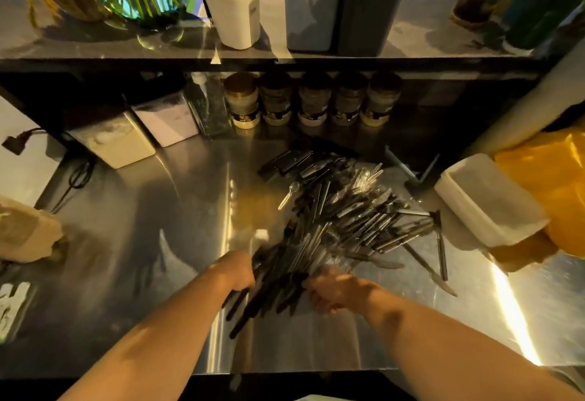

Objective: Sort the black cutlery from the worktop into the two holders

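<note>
Your left hand [238,271] sits at the near edge of the steel worktop [152,242], back of the hand up, fingers wrapped round a bundle of black cutlery [269,290]; the bundle's handles stick out toward you below the hand and its far ends fan away toward the back; your right hand [332,291] lies against the bundle's right side, fingers curled in; the frame is blurred there, so you cannot tell whether those fingers actually close on any piece; both forearms are bare and come in from the bottom edge. Beyond the bundle and touching it, the pile of black cutlery [354,217] lies loose on the worktop, right of centre, pieces crossing at many angles; a few stray pieces lie apart at its right edge; a clear plastic spoon [289,195] rests on the pile's left side. The two holders stand on the upper shelf [95,43], side by side and touching: light grey holder [311,8] on the left, dark grey holder [370,11] on the right; dark pieces show at both rims, too cropped to identify. A white container [235,9] stands just left of them; a row of jars [311,100] lines the back under the shelf; a white lidded box [487,198] and a yellow bag [557,179] sit at the worktop's right end.
</note>
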{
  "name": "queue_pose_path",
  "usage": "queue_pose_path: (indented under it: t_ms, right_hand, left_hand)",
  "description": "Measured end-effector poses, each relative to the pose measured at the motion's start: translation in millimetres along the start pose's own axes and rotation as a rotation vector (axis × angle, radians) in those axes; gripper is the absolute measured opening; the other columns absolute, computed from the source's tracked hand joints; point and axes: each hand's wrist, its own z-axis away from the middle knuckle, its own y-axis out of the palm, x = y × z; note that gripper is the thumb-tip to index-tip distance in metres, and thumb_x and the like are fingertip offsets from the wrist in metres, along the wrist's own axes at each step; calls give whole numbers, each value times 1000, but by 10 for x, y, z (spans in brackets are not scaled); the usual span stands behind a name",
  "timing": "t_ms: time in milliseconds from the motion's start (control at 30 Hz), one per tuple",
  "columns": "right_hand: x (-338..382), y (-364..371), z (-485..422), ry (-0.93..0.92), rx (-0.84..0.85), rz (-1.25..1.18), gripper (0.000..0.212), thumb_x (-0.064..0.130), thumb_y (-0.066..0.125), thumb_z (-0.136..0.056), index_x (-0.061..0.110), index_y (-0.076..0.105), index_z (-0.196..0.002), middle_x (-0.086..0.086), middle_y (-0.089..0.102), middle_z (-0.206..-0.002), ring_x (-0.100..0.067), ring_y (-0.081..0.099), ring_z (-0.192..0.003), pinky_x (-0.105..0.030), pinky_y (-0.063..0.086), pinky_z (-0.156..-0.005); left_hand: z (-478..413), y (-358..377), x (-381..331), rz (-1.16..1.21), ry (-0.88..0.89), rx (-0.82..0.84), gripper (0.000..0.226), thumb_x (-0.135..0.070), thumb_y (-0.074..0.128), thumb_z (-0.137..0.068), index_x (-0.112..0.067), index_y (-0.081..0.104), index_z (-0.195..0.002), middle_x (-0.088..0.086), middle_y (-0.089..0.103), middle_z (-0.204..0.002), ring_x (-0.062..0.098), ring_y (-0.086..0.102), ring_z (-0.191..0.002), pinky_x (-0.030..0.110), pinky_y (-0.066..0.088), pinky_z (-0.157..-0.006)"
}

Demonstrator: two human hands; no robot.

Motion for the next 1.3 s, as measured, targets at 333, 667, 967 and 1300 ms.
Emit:
queue_pose_path:
  t_ms: [333,667,967,1300]
  right_hand:
    - [319,5,-72,5,-104,-279,34,37,64,-99,4,74,-105,-22,78,-105,-35,77,-89,-45,63,-87]
    - [502,-26,-129,62,-46,-472,37,41,63,-101,9,68,-119,-17,76,-109,-27,73,-84,-31,57,-66]
    - [543,-249,-217,115,1,-334,55,61,57,-95,21,63,-132,-6,71,-123,-25,72,-106,-44,58,-87]
    - [646,-356,-188,16,-94,-185,66,68,41,-103,18,63,-139,-3,68,-121,-19,64,-99,-30,52,-73]
  left_hand:
    - [-115,78,-470,107,84,59,44,-34,77,-80,-9,71,-115,12,73,-106,26,72,-92,29,57,-69]
    - [-232,257,-743,133,140,3,60,-30,93,-70,-22,72,-125,5,74,-120,23,71,-106,33,58,-92]
    - [-615,463,-918,259,-43,-220,42,-40,78,-84,-19,66,-118,6,72,-117,27,71,-108,35,57,-93]
    - [-512,180,-1095,120,-1,-300,32,-30,53,-104,-10,64,-127,12,66,-122,33,65,-114,41,51,-101]
